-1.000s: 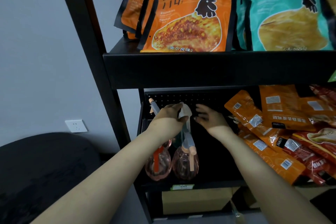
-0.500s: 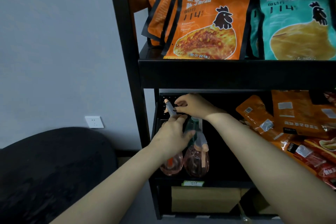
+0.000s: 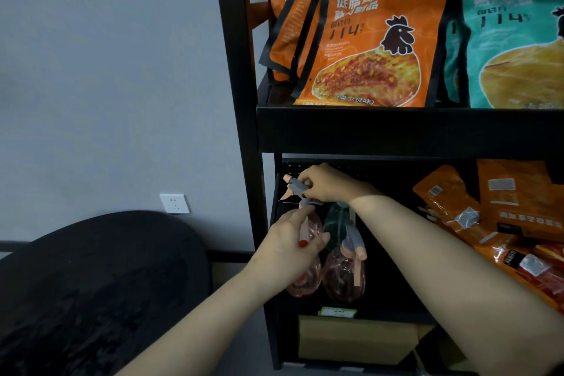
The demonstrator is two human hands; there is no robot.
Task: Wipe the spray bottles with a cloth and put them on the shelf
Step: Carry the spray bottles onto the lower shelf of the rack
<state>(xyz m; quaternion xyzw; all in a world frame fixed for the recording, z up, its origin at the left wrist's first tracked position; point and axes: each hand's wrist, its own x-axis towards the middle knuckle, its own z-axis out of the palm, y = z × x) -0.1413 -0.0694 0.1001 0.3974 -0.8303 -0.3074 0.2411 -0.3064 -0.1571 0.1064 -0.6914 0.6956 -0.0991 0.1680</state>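
Two clear pink spray bottles hang side by side in the lower bay of a black shelf (image 3: 335,131). My left hand (image 3: 290,244) wraps around the body of the left pink bottle (image 3: 305,281). My right hand (image 3: 323,183) reaches across and pinches that bottle's grey trigger head (image 3: 297,185) near the pegboard back. The right pink bottle (image 3: 345,278) hangs free, with a greenish bottle (image 3: 334,223) partly hidden behind it and my right forearm. No cloth is in view.
Orange snack packets (image 3: 451,207) lie heaped in the lower bay to the right. Orange and teal chicken bags (image 3: 372,40) stand on the upper shelf. A cardboard box (image 3: 357,342) sits below. A dark rounded seat (image 3: 91,290) and a wall socket (image 3: 174,203) are on the left.
My right hand crossed from the right side to the left bottle's trigger head and took hold of it. My left hand slid down from the top onto the bottle's body. The view shifted left.
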